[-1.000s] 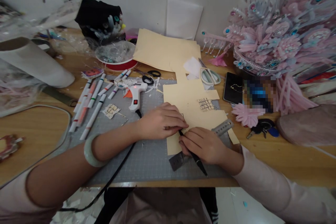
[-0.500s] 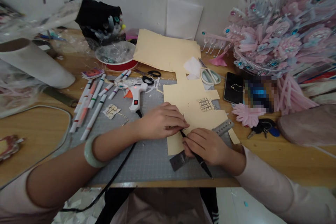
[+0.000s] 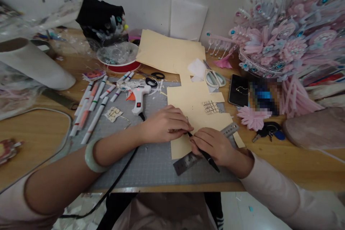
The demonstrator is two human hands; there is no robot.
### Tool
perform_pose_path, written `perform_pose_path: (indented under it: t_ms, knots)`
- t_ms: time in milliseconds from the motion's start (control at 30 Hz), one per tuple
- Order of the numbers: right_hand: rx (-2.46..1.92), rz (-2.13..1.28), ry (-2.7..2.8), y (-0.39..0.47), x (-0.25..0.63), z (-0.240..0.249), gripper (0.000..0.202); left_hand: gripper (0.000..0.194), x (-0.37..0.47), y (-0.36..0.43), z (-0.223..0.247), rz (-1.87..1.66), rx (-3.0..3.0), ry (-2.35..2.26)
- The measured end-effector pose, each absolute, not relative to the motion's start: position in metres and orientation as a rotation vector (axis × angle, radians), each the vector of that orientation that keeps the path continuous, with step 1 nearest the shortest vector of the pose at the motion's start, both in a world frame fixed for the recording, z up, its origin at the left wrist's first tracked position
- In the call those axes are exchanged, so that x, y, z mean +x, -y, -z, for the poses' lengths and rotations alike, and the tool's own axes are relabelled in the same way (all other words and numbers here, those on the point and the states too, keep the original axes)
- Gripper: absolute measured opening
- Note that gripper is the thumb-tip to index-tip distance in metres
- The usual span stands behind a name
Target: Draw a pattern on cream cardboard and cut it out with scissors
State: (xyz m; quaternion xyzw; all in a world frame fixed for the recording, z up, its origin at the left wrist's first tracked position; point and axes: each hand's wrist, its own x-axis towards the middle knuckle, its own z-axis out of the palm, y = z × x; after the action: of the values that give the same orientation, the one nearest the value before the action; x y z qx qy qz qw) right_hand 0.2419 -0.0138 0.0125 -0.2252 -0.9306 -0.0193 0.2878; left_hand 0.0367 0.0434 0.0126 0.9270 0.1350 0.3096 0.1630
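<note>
My right hand (image 3: 214,145) is closed round a black pen (image 3: 208,160), whose tip points up and left at my left fingertips. A yellowish card sheet (image 3: 199,95) lies under both hands, with a patch of black scale-like lines (image 3: 211,107) on it. My left hand (image 3: 168,124) rests on the sheet's left part, fingers together and bent. Some dark lines peek out at its edges, but what lies under the fingers is hidden. A steel ruler (image 3: 185,163) lies slantwise across the sheet, partly beneath my right hand.
On the grey cutting mat (image 3: 159,172) are a glue gun (image 3: 138,99), several markers (image 3: 95,120) and a small lined card piece (image 3: 113,114). Behind are black scissors (image 3: 152,79), pale-handled scissors (image 3: 215,78) and card sheets (image 3: 169,50). Right stand a phone (image 3: 238,90), keys (image 3: 269,131) and a pink headdress (image 3: 285,43).
My right hand and the pen have shifted slightly; the pen's back end is angled a little differently. My left hand stays in place on the sheet.
</note>
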Motion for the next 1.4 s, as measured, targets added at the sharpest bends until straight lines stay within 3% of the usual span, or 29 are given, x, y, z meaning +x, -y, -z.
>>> perform_pose_path:
  t_ms: [233, 500, 700, 1400]
  knots:
    - [-0.568, 0.075, 2.490, 0.015, 0.240, -0.016, 0.020, 0.014, 0.037, -0.043, -0.013, -0.869, 2.647, -0.384]
    - [-0.536, 0.047, 2.382, 0.016, 0.238, -0.016, 0.008, 0.013, 0.037, -0.041, -0.011, -0.907, 2.645, -0.390]
    - [-0.605, 0.060, 2.372, 0.016, 0.240, -0.018, 0.010, 0.013, 0.040, -0.039, -0.012, -1.049, 2.654, -0.443]
    - [-0.572, 0.069, 2.510, 0.015, 0.243, -0.018, 0.023, 0.014, 0.043, -0.040, -0.011, -0.901, 2.739, -0.400]
